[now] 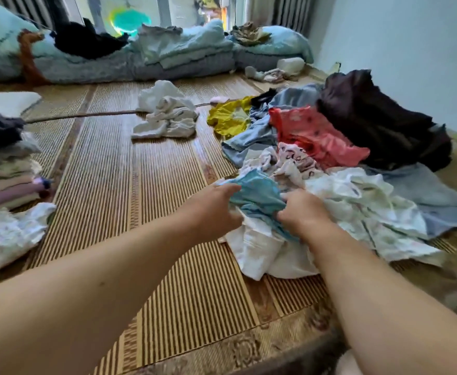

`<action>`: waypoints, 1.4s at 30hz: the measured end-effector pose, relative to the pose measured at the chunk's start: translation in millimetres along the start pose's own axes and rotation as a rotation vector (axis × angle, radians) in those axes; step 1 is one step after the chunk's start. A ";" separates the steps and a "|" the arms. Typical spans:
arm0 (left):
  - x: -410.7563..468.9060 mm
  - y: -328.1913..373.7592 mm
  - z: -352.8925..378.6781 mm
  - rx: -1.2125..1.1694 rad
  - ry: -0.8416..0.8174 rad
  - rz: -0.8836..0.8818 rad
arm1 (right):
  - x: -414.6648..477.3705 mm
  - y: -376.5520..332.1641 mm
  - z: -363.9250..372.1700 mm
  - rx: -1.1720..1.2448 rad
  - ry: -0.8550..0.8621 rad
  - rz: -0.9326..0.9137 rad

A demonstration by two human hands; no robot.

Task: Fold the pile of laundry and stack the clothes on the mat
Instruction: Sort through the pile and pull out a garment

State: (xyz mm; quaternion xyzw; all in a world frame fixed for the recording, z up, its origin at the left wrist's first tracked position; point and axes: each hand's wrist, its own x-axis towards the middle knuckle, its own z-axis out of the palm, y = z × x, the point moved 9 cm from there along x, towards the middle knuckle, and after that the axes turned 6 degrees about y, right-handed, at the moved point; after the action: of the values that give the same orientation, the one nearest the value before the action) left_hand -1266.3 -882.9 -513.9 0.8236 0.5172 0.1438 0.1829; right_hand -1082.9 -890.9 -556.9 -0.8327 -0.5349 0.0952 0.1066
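A loose pile of laundry [330, 158] lies on the right half of the striped bamboo mat [108, 185]. At its near edge sits a small light-blue garment [257, 193]. My left hand [216, 209] grips the garment's left side and my right hand [303, 209] grips its right side, fingers curled into the cloth. Under it lies a white garment [259, 253]. A stack of folded clothes [8, 180] stands at the mat's left edge, with a pale patterned piece [8, 234] in front of it.
A crumpled white bundle [167, 115] lies mid-mat, with a thin stick [86, 115] running left from it. Folded blue and grey bedding [184, 55] lines the far side under the window. A white wall [411, 50] closes the right side.
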 end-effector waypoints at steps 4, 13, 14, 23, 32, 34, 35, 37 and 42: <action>26.3 7.1 18.3 -0.249 -0.041 -0.148 | 7.7 -14.9 -22.2 0.167 0.086 -0.116; -23.1 -22.4 40.0 -1.047 -0.257 -0.518 | -35.3 -77.7 -39.4 1.613 -0.441 -0.074; -32.0 -27.1 34.0 -1.126 -0.260 -0.527 | -43.9 -91.2 -40.9 1.679 -0.530 -0.094; -105.2 -109.0 -57.0 -1.486 0.167 -0.471 | -89.0 -152.9 -5.3 1.409 -0.719 -0.215; -148.7 -147.2 -46.4 -1.722 0.132 -0.496 | -111.2 -184.0 32.4 1.034 -0.572 -0.256; -145.3 -140.6 -47.7 -1.584 0.102 -0.417 | -119.4 -192.5 33.4 0.954 -0.527 -0.342; -143.5 -138.3 -49.8 -1.524 0.108 -0.391 | -123.7 -197.3 30.6 0.916 -0.476 -0.406; -139.7 -135.4 -54.9 -1.474 0.118 -0.357 | -127.1 -201.9 23.3 0.859 -0.331 -0.483; -138.6 -141.6 -80.7 -1.413 0.177 -0.324 | -102.0 -173.5 26.8 1.145 -0.270 -0.146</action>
State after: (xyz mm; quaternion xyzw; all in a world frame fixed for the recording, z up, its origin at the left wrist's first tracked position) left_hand -1472.5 -939.6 -512.3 0.4073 0.4293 0.4804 0.6474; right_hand -1283.1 -911.5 -529.6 -0.5843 -0.4634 0.4662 0.4760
